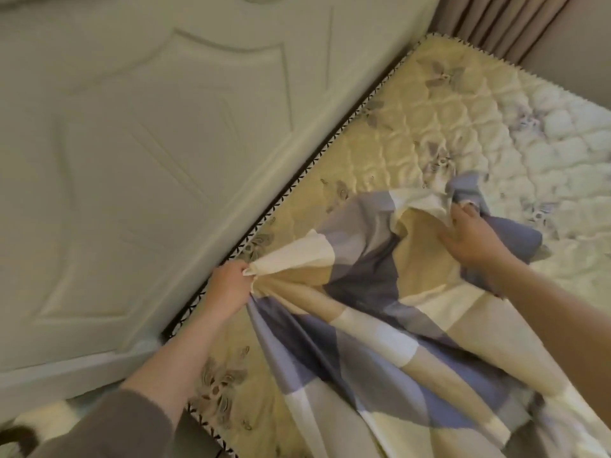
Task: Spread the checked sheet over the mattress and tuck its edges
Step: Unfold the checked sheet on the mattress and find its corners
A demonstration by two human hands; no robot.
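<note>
The checked sheet (pixel 370 312), in blue, cream and tan squares, lies bunched and partly unfolded on the quilted floral mattress (pixel 463 120). My left hand (pixel 228 289) is closed on a gathered cream corner of the sheet, close to the mattress's head edge. My right hand (pixel 469 236) grips a crumpled blue and cream part of the sheet farther out over the mattress. The cloth stretches in folds between both hands and runs down toward the bottom right. Most of the mattress top lies bare.
A pale carved headboard (pixel 139 153) stands along the mattress's left side, with a dark zigzag trim (pixel 330 143) marking the mattress edge beside it. Brownish curtains (pixel 489 18) hang beyond the far corner. A dark object (pixel 16 438) shows at the bottom left.
</note>
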